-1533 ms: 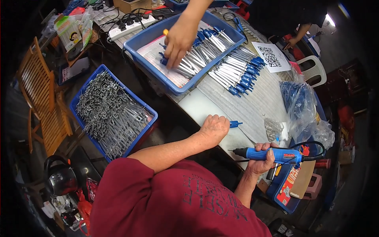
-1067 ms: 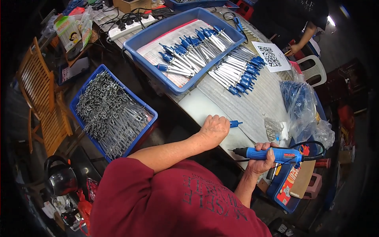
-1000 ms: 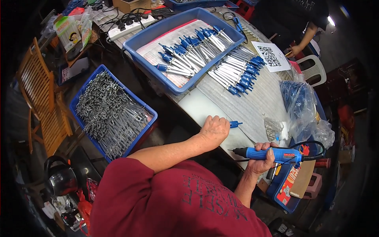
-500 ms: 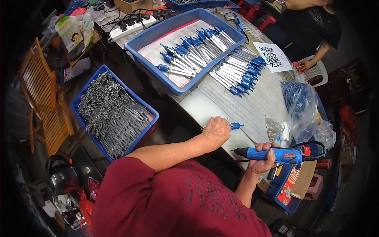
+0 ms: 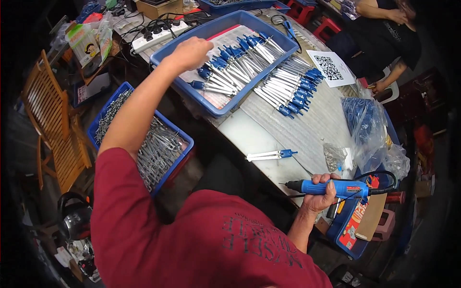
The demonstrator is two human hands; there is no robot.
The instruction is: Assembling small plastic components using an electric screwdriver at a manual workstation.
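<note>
My left hand [image 5: 192, 52] is over the far left part of a large blue tray [image 5: 223, 109]. Its fingers are curled, and whatever they may hold is hidden. Inside the tray lie rows of drawing compasses [image 5: 235, 60] with silver legs and blue heads. One compass [image 5: 271, 155] lies by itself on a white board [image 5: 240, 129] near the table's front edge, touched by neither hand. My right hand [image 5: 319, 194] is wrapped round a blue electric screwdriver [image 5: 343, 188], whose dark tip points left toward the board.
More compasses [image 5: 293, 89] lie fanned out right of the tray. A blue bin [image 5: 189, 144] of metal parts stands lower left, near a wooden chair [image 5: 50, 115]. Behind the tray is a power strip [image 5: 158, 36]. Plastic bags [image 5: 367, 129] line the right; another person [image 5: 379, 43] sits beyond.
My left hand has left the compass on the white board and moved up and left to the blue tray. My right hand and the screwdriver have hardly moved.
</note>
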